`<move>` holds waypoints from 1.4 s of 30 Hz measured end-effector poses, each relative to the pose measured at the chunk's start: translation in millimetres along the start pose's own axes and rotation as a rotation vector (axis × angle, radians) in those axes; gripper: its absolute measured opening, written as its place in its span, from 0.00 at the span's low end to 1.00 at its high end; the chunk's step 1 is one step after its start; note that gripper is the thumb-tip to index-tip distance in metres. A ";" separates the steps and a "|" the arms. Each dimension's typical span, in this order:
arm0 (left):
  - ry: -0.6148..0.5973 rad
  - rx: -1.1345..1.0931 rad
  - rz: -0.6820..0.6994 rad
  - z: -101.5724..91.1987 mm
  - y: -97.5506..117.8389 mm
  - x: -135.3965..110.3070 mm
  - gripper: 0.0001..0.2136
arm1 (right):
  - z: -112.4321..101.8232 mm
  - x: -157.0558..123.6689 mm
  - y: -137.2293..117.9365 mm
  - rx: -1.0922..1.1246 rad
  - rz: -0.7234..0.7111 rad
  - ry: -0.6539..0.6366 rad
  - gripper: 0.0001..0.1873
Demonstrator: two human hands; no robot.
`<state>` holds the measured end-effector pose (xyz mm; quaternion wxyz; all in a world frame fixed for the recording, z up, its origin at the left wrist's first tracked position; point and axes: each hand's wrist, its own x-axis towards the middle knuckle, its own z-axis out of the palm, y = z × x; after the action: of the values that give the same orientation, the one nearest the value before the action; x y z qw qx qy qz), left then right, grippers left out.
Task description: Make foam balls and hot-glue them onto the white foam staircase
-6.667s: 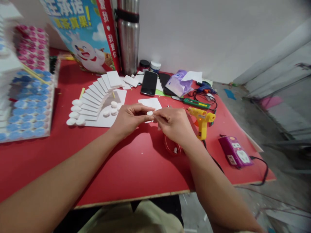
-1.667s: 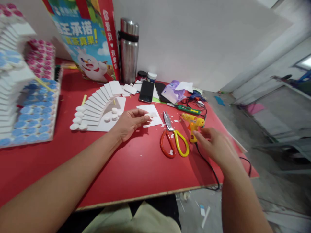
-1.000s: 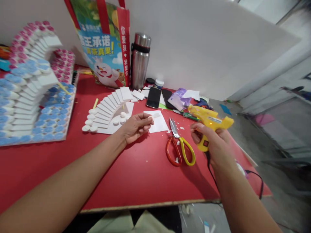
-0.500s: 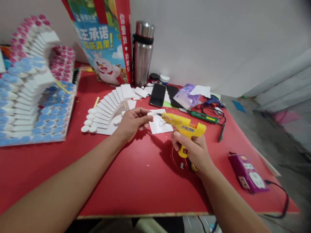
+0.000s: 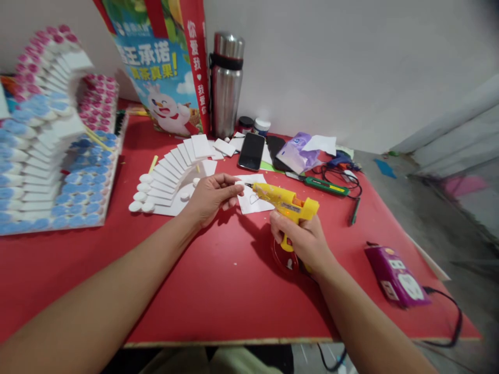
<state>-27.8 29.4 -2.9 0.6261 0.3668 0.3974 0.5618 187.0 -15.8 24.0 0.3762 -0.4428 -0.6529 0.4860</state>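
Note:
My right hand (image 5: 298, 236) is wrapped round the grip of a yellow hot glue gun (image 5: 275, 195), its nozzle pointing left. My left hand (image 5: 214, 200) pinches a small white piece (image 5: 241, 188) between thumb and fingertips, right by the nozzle tip; most of the piece is hidden. Beneath them lies a white paper sheet (image 5: 253, 205) with a drawn line or bent strand on it. Left of my left hand stands a white fan-shaped stair model (image 5: 167, 182), with white round pieces (image 5: 141, 196) along its lower left end and a few on its base.
A finished-looking model with blue and pink rounds (image 5: 83, 192) fills the left. At the back stand a printed bag (image 5: 163, 67) and a steel flask (image 5: 228, 88). A phone (image 5: 251, 151), green cutter (image 5: 325, 186) and purple power box (image 5: 395, 278) lie on the red table (image 5: 218, 301).
The glue gun has shifted slightly left, its nozzle now at the fingertips of my left hand. My left hand keeps its pinch on the white piece. The view has shifted a little.

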 end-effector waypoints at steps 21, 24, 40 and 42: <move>-0.026 0.002 0.011 -0.4 -1.3 0.3 0.16 | 1.4 1.1 -6.2 0.051 0.014 0.089 0.23; -0.024 0.010 0.015 -0.8 -1.9 0.2 0.16 | 2.4 1.1 -6.9 0.029 0.006 0.109 0.24; -0.023 0.007 0.016 -2.1 -2.0 0.9 0.15 | 4.0 1.2 -9.6 -0.078 0.015 0.117 0.26; -0.024 0.002 0.015 -1.7 -1.8 0.8 0.15 | 3.2 1.8 -9.0 -0.099 -0.007 0.105 0.27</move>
<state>-28.6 30.0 -5.3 0.6259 0.3773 0.3878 0.5617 181.6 -16.3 32.0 0.3894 -0.4835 -0.6571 0.4276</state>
